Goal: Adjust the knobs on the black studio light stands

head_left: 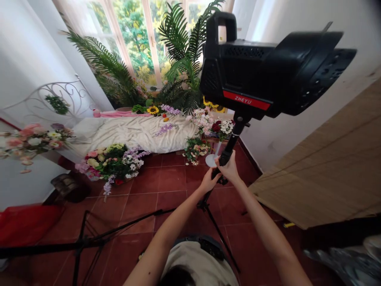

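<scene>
Holding the black pole [234, 138] with both hands, you have your right hand [229, 167] up higher and your left hand [209, 181] just below it. The fingers of both hands are closed around the pole, close to a small dark knob [222, 181]. Some of your fingertips are hidden behind it, so I cannot tell how tight they squeeze.

The big black light [244, 75] sits on top of the pole, above your hands and over to the right. The pole is long and thin, and in your view it slants up from the low left to the high right. Your right hand is the one nearer to the light. The front of the light points right. Below your hands, thin black legs [220, 230] spread over the red floor [172, 178]. The bed [143, 133] is on the far left side, with flowers [117, 163] beside it.
</scene>
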Motion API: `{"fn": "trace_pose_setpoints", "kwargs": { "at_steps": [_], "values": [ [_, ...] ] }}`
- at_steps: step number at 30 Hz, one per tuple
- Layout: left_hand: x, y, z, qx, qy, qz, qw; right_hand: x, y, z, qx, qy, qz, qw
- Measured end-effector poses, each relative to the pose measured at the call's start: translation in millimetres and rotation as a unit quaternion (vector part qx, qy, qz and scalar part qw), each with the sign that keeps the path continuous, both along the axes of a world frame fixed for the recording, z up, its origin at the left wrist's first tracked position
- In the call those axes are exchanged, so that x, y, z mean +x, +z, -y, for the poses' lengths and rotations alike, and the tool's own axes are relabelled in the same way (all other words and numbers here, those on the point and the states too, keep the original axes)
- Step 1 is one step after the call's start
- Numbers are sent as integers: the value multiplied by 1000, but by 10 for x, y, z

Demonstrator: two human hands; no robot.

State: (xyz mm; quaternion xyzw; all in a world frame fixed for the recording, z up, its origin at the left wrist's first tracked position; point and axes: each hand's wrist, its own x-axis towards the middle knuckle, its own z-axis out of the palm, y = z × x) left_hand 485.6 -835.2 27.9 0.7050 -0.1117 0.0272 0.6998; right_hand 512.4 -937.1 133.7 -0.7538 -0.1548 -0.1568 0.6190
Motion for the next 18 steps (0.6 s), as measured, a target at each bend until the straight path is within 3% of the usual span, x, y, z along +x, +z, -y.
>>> {"fn": "trace_pose_setpoints", "kwargs": {
  "at_steps": [6, 11, 18],
  "values": [
    [102, 135, 95, 82, 59, 1, 995, 87, 473, 97, -13, 82, 43, 996],
    [245, 263, 266, 98, 93, -12, 991, 127, 911, 69, -11, 59, 97, 993],
    [292, 236, 342, 96, 140, -47, 984, 217, 1389, 76, -25, 77, 125, 989]
  ]
}}
